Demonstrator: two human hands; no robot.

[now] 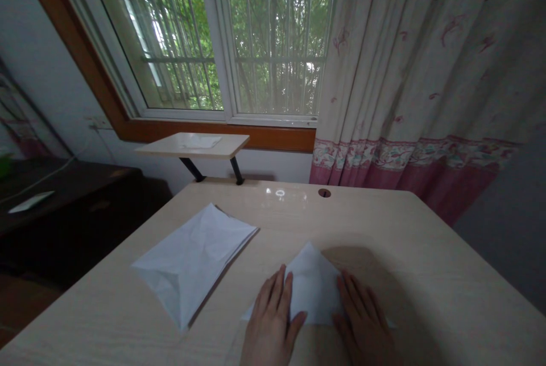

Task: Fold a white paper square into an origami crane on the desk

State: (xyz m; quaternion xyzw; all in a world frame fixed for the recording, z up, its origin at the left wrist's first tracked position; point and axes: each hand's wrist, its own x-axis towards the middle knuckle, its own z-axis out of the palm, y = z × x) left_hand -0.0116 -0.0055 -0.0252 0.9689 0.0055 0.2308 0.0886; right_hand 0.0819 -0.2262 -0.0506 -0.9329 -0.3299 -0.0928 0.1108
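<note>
A folded sheet of white paper (pixel 314 292) lies on the desk in front of me, with a pointed top and slim corners showing out past both hands. My left hand (pixel 272 315) rests flat on its left side, fingers stretched out and thumb spread toward the middle. On the right side my right hand (pixel 362 315) presses down in the same way, its fingers extended and its thumb near the paper's lower edge. Parts of the paper are hidden under both hands. To the left lies a stack of white paper (pixel 198 260), somewhat creased.
The light wooden desk (pixel 426 275) has a round cable hole (pixel 325 193) at the back. A small raised shelf (pixel 170 147) on black legs holds a white paper (pixel 200 142). A dark table (pixel 63 184) stands left, a curtain (pixel 409 70) hangs right, and a barred window (pixel 277 41) is behind.
</note>
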